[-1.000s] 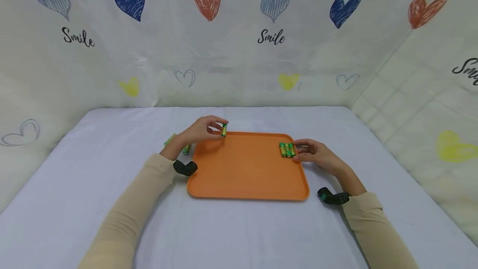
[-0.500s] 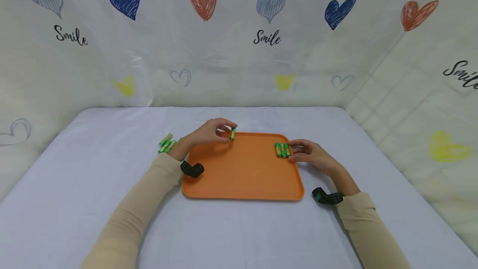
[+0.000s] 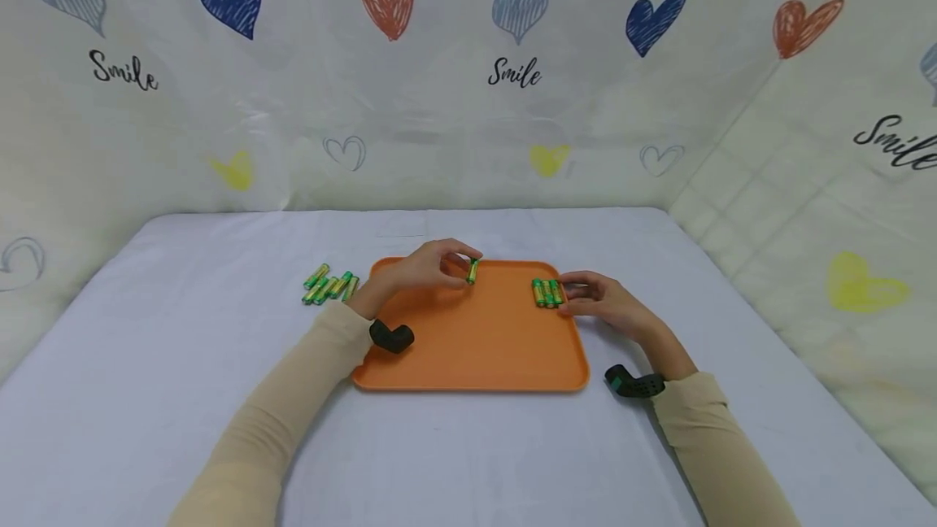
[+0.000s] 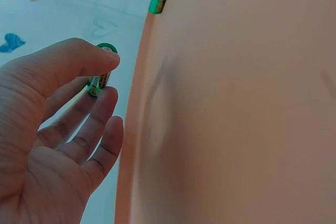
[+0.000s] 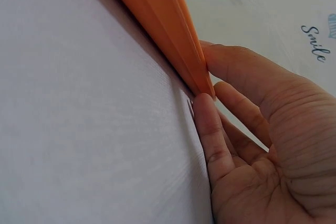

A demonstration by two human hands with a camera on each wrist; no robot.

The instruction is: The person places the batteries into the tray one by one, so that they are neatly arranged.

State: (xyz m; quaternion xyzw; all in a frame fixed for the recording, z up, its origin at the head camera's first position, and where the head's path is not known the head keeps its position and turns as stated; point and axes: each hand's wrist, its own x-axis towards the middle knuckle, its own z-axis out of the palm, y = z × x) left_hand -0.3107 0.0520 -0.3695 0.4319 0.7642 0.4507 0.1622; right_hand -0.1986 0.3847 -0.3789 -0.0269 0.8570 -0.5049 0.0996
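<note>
Behind the tray rose a pale wall (image 3: 439, 104) printed with hearts and "Smile". The white worktop (image 3: 468, 454) spread under and around the tray. The orange tray (image 3: 483, 348) lay flat. The left sleeve (image 3: 278, 413) crossed its near-left corner; the right sleeve (image 3: 721, 437) stayed off its right side. Of the hands, the left hand (image 3: 428, 265) pinched a battery (image 3: 472, 272) over the tray, near its far rim; the right hand (image 3: 603, 299) touched the tray's right rim with bent fingers, though whether it gripped I could not tell. Three batteries (image 3: 546, 293) lay side by side in the tray's far-right corner; several loose batteries (image 3: 340, 285) lay left of the tray.
</note>
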